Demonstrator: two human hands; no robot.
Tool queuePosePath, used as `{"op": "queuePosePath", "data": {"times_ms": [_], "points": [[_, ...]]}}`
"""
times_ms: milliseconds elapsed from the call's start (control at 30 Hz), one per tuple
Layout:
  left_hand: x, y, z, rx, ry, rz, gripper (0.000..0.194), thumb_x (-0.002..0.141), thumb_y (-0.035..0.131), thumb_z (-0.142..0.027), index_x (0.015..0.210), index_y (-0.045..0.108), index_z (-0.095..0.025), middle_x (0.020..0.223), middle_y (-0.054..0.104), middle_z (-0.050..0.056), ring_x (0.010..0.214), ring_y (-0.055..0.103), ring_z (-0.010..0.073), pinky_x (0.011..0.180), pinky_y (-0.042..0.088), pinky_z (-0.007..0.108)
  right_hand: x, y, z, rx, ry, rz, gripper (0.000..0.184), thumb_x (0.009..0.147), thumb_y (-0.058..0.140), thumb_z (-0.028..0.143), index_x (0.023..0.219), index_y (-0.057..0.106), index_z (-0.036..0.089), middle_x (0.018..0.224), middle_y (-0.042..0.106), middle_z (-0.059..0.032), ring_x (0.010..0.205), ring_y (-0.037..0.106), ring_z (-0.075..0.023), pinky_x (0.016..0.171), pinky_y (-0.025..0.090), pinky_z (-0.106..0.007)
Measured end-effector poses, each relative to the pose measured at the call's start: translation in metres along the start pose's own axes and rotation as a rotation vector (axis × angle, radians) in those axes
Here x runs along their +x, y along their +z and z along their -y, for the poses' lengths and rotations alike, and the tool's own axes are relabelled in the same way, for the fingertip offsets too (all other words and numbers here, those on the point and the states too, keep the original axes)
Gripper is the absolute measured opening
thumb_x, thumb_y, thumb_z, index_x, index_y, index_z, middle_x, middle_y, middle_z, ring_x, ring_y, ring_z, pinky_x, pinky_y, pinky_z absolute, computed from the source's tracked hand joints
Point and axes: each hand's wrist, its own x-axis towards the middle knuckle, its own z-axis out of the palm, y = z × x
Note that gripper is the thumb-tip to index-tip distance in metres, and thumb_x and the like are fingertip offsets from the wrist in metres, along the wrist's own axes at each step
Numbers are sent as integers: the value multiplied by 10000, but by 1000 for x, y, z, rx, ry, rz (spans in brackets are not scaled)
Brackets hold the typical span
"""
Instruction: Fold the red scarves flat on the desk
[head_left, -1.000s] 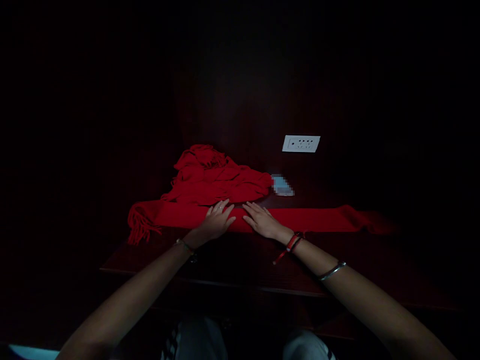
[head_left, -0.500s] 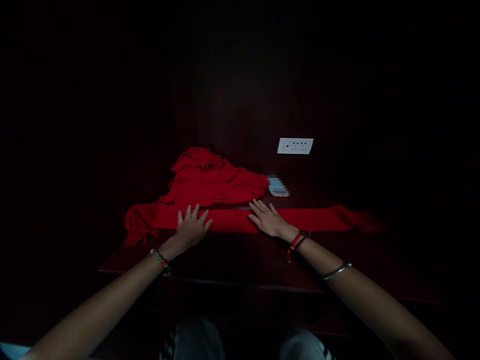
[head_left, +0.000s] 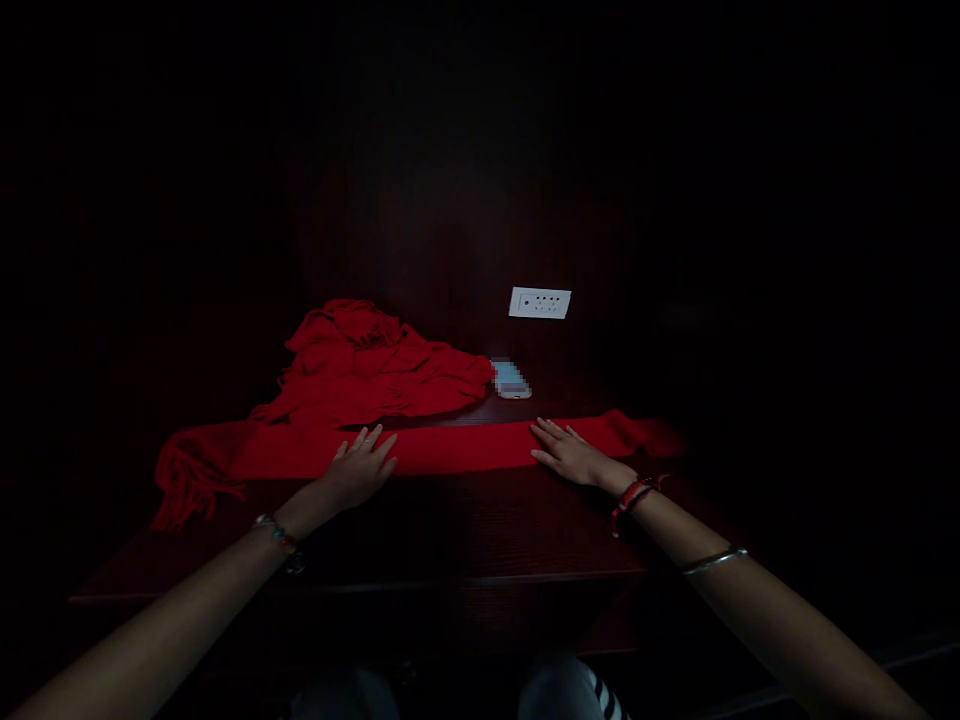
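A long red scarf (head_left: 457, 448) lies in a flat, narrow strip across the dark table, its fringe spread at the left end. My left hand (head_left: 356, 470) rests on the left part of the strip, palm down with fingers spread. Farther right, my right hand (head_left: 574, 456) lies flat on the same scarf, fingers stretched out. The scarf's right end looks rumpled and fades into shadow. Behind the strip sits a crumpled heap of red fringed cloth (head_left: 382, 375), which neither hand touches.
A phone (head_left: 511, 380) with a blurred-out screen lies by the heap's right end. On the dark back panel is a white socket plate (head_left: 540, 303). The table's front edge (head_left: 465, 580) runs above my knees. Much of the surroundings is too dark to make out.
My right hand has slid right along the scarf, so the two hands are farther apart. The view has turned slightly right; heap, phone and socket plate appear farther left.
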Motion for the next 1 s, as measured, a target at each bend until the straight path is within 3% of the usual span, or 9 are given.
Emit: {"op": "queuePosePath", "data": {"times_ms": [100, 200, 333, 500, 700, 1000], "points": [[24, -10, -34, -75, 214, -104, 401, 853, 363, -340, 1190, 452, -141, 1261, 406, 164, 1148, 384, 261, 905, 337, 403, -6, -11, -13, 49, -125, -58, 500, 861, 345, 387, 1283, 359, 118, 1304, 386, -138, 1197, 355, -210, 977, 319, -357], [47, -15, -66, -120, 455, -74, 388, 817, 443, -383, 1126, 508, -159, 1138, 494, 113, 1005, 491, 206, 860, 381, 317, -9, -11, -12, 65, -272, -77, 390, 865, 368, 311, 1201, 471, 141, 1196, 515, -103, 1093, 479, -176, 931, 383, -304], [64, -12, -73, -171, 611, -54, 313, 790, 507, -355, 1048, 560, -186, 1048, 538, 67, 960, 503, 182, 841, 383, 283, -16, -4, -9, 2, -308, -158, 329, 872, 353, 223, 1131, 536, 134, 1140, 560, -97, 1073, 496, -173, 927, 391, -297], [60, -13, -52, -239, 641, -55, 250, 822, 466, -325, 1003, 580, -197, 1002, 563, 35, 902, 523, 143, 806, 383, 236, -22, 2, -10, -99, -302, -215, 309, 867, 358, 167, 1116, 538, 136, 1121, 572, -106, 1027, 534, -178, 883, 430, -303], [56, -21, -56, -222, 659, -35, 197, 835, 445, -241, 946, 595, -178, 921, 593, 35, 841, 537, 135, 759, 389, 223, -25, 8, -11, -169, -308, -285, 274, 858, 387, 168, 1083, 543, 160, 1062, 603, -109, 957, 573, -182, 828, 455, -312], [58, -24, -59, -318, 632, -40, 80, 767, 551, -190, 809, 607, -151, 730, 568, -2, 669, 512, 91, 649, 380, 172, -29, 13, -13, 103, -300, -411, 232, 872, 351, 209, 896, 577, 166, 868, 618, -74, 796, 581, -155, 709, 459, -260]]}}
